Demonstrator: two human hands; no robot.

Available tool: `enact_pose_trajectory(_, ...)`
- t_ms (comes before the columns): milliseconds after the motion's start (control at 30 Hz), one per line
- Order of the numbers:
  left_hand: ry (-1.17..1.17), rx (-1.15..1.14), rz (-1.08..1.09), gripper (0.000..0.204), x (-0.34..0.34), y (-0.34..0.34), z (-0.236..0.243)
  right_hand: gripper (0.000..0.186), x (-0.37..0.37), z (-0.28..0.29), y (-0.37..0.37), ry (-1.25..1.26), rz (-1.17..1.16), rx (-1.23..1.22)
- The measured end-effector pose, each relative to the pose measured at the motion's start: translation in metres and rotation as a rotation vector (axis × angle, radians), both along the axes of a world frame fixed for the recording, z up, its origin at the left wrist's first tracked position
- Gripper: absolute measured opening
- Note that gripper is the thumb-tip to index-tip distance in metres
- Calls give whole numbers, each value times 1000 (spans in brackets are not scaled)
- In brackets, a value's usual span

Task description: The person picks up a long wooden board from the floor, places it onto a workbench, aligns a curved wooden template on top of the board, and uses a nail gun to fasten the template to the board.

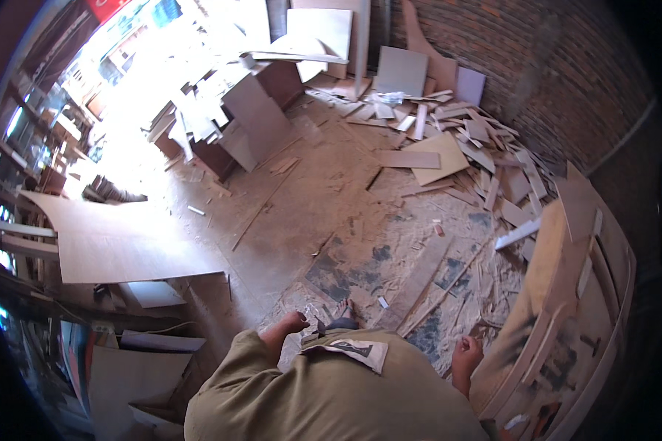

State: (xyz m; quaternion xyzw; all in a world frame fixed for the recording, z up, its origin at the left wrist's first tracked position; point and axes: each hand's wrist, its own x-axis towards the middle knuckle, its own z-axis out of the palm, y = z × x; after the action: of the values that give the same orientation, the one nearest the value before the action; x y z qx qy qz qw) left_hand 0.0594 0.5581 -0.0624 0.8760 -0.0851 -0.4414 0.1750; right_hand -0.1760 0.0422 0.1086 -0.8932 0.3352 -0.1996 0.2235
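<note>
My left hand (294, 321) hangs beside my waist over the dusty floor. Its fingers are curled into a fist, and no object shows in it. On the other side, my right hand (466, 353) is held out low with its fingers loosely bent and nothing visible between them. It is nearest to a long wooden workbench (538, 283), without touching it. Curved wooden strips (526, 367) lie along that bench. Below me, a bare foot (346, 309) stands on the floor next to a plank (421, 283).
Wood offcuts (485, 154) are heaped along the brick wall (493, 44). A large pale board (129, 239) juts out at the left. Panels and scraps lean on a dark cabinet (281, 84) at the back. Sawdust and shavings (360, 213) cover the floor.
</note>
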Motion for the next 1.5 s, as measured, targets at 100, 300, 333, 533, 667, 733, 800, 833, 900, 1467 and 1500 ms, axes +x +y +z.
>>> enact_pose_trajectory(100, -69, 24, 296, 46, 34, 53, 9, 16, 66, -40, 20, 188, 99, 85)
enact_pose_trajectory(300, -94, 97, 552, 42, 97, 90, 17, 28, 152, -100, 11, 680, 259, 507)
enact_pose_trajectory(333, -83, 102, 550, 43, 111, 86, 23, 28, 163, -108, 1, 690, 265, 503)
enact_pose_trajectory(533, -26, -52, 776, 45, 127, 53, -21, 20, 226, -236, -135, 824, 1018, -115)
enact_pose_trajectory(667, 146, -17, 905, 48, 172, 82, -7, 20, 381, -248, -108, 1001, 688, -5)
enact_pose_trajectory(733, 170, -64, 982, 50, 196, 99, 1, 24, 518, -216, -90, 1242, 1268, -236)
enact_pose_trajectory(800, 212, -76, 1053, 51, 237, 79, 5, 30, 640, -228, -113, 1359, 1220, -381)
enact_pose_trajectory(833, 214, -134, 1009, 51, 295, 61, -5, 34, 691, -242, -153, 1384, 926, -391)
enact_pose_trajectory(900, 115, -21, 1068, 52, 342, 91, 41, 32, 820, -223, -38, 656, 556, -54)
enact_pose_trajectory(1467, 77, -98, 904, 39, 798, 185, 16, 34, 1301, -18, 167, 469, 614, 382)
enact_pose_trajectory(1500, 115, -77, 980, 38, 837, 188, 23, 33, 1313, -20, 149, 454, 547, 423)
